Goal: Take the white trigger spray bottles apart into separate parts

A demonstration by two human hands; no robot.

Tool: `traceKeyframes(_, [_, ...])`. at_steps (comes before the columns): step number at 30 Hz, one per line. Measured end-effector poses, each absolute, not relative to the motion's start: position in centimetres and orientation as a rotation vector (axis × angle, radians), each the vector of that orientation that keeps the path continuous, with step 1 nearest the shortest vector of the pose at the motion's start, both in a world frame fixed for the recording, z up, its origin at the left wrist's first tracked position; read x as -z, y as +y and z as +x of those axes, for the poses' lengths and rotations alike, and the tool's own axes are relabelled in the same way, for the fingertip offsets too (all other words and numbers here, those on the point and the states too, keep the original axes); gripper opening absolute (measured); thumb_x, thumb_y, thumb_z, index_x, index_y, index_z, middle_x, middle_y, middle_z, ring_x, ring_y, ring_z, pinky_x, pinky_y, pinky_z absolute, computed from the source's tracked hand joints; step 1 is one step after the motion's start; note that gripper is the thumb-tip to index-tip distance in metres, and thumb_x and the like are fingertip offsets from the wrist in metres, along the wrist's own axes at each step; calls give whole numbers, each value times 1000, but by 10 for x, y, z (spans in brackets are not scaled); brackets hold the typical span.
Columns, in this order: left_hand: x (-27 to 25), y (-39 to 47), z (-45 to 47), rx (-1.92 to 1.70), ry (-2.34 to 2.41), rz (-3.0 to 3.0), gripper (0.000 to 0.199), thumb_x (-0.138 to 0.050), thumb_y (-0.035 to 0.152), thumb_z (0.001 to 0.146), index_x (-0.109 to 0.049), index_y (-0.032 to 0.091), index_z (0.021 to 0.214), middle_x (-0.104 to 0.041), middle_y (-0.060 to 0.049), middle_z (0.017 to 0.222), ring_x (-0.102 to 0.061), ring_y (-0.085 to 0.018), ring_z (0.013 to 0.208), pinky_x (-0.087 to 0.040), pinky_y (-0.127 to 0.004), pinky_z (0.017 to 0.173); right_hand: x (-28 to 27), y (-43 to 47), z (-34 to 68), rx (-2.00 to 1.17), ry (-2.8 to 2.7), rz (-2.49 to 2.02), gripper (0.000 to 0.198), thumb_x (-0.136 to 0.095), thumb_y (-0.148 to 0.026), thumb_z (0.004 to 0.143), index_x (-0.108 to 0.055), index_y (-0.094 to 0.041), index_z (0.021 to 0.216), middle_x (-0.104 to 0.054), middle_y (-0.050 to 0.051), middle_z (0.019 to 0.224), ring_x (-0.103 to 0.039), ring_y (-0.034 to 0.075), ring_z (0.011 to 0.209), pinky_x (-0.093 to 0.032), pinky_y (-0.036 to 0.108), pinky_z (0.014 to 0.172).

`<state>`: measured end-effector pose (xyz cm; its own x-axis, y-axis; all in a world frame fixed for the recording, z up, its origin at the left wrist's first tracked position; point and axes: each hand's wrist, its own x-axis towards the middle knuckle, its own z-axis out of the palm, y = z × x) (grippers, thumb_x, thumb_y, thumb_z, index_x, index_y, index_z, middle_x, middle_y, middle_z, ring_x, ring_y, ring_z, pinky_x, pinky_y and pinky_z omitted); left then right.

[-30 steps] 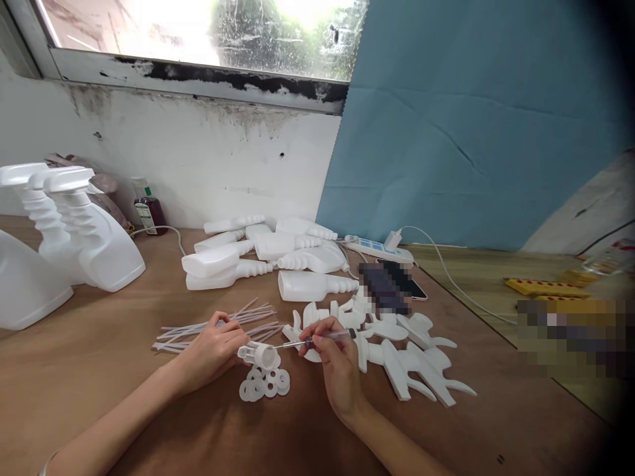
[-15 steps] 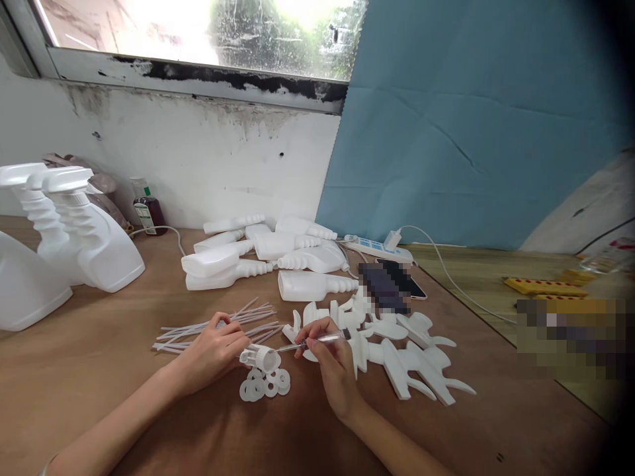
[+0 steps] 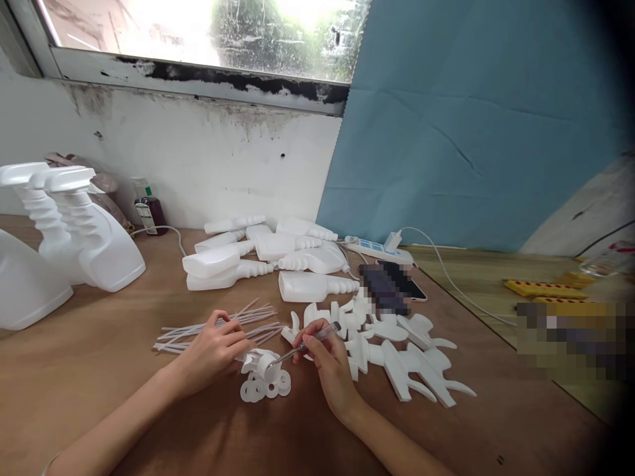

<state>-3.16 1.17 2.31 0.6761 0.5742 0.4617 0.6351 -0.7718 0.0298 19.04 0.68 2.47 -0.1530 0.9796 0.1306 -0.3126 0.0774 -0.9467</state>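
My left hand (image 3: 217, 345) is closed on a white trigger spray head (image 3: 268, 365), its round collar turned toward my right. In my right hand (image 3: 327, 370) is a small screwdriver (image 3: 317, 335) with a clear handle, gripped between thumb and fingers. Its thin metal shaft slants down to the left, and the tip is at the collar's opening; how deep it reaches I cannot tell. Just below the spray head lies a small pile of white ring washers (image 3: 254, 389). Thin white dip tubes (image 3: 171, 336) lie behind my left hand.
More trigger spray heads (image 3: 397, 370) lie to the right. White bottles (image 3: 317, 286) lie on their sides at the back, near a power strip (image 3: 372, 248) and a phone (image 3: 409, 284). Spray bottles (image 3: 109, 244) stand at the left beside a dark bottle (image 3: 149, 215).
The screwdriver has tilted more steeply, its handle end moving left and up while its tip went slightly left and down into the collar area. The spray head has turned slightly in my left hand.
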Motion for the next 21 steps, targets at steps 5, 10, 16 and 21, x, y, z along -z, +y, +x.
traceKeyframes(5, [-25, 11, -34, 690, -1042, -2724, 18, -53, 17, 78, -59, 22, 94, -61, 1, 73, -50, -16, 77, -27, -37, 81, -30, 3, 189, -1309, -1227, -837, 17, -57, -33, 77, -47, -19, 73, -56, -3, 69, -53, 9, 56, -46, 25, 59])
traceKeyframes(10, [-28, 9, -35, 682, -1053, -2712, 17, -57, 22, 77, -60, 22, 93, -62, 0, 72, -51, -17, 77, -27, -38, 82, -33, 0, 188, -1238, -1236, -868, 17, -57, -34, 77, -48, -20, 74, -54, -2, 70, -52, 10, 59, -46, 24, 58])
traceKeyframes(16, [-33, 7, -33, 783, -1041, -2717, 16, -52, 20, 78, -60, 21, 92, -61, -1, 71, -50, -16, 74, -28, -38, 80, -31, 0, 190, -1198, -1242, -881, 18, -57, -34, 77, -47, -19, 73, -53, -1, 68, -50, 11, 58, -45, 24, 57])
traceKeyframes(21, [-33, 8, -32, 811, -1032, -2683, 15, -50, 23, 80, -62, 22, 90, -61, -1, 69, -50, -16, 72, -28, -37, 79, -32, 0, 189, -1183, -1220, -895, 19, -58, -34, 75, -47, -19, 71, -52, -2, 66, -49, 10, 57, -45, 24, 55])
